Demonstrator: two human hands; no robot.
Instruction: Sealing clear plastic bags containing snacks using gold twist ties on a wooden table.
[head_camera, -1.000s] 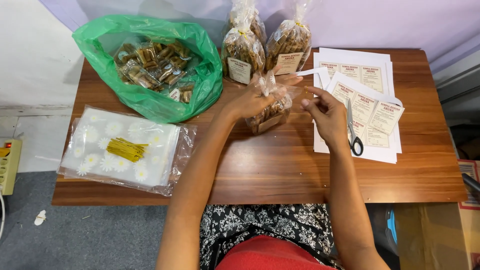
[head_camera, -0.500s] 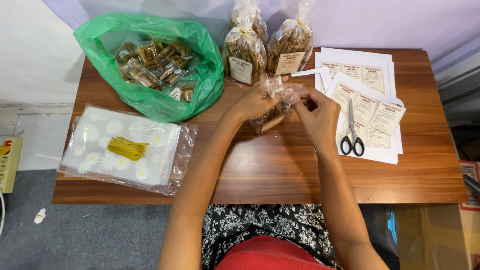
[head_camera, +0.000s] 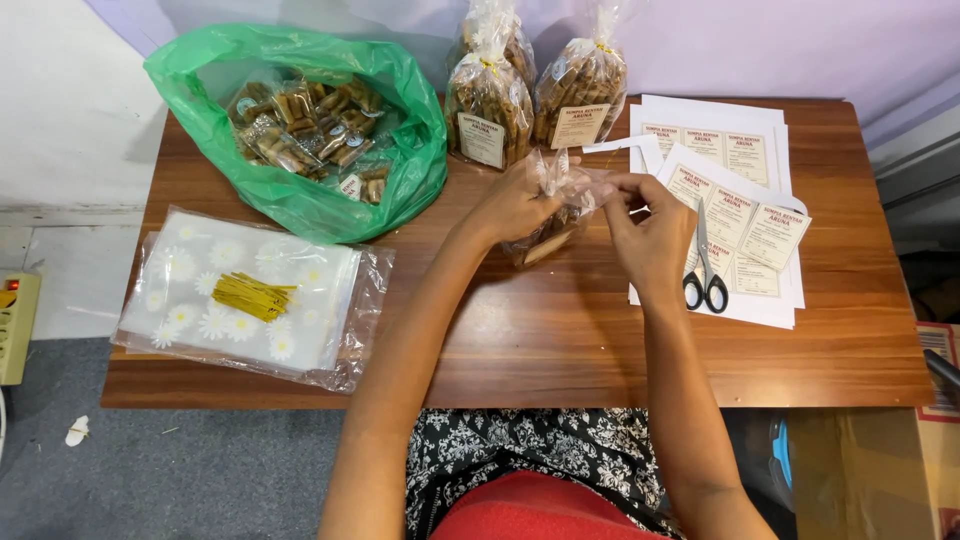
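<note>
My left hand pinches the gathered neck of a small clear snack bag that rests on the wooden table. My right hand is at the same neck from the right, its fingers closed on the clear plastic top. The bag holds brown stick-like snacks. Both hands meet over the middle of the table, just in front of three tied, labelled snack bags.
A green plastic bag of small wrapped snacks lies at the back left. A stack of clear daisy-print bags with yellow twist ties sits front left. Label sheets and black-handled scissors lie on the right.
My right hand left the scissors on the label sheets and came to the bag's neck. Both hands now work closer together at the top of the bag.
</note>
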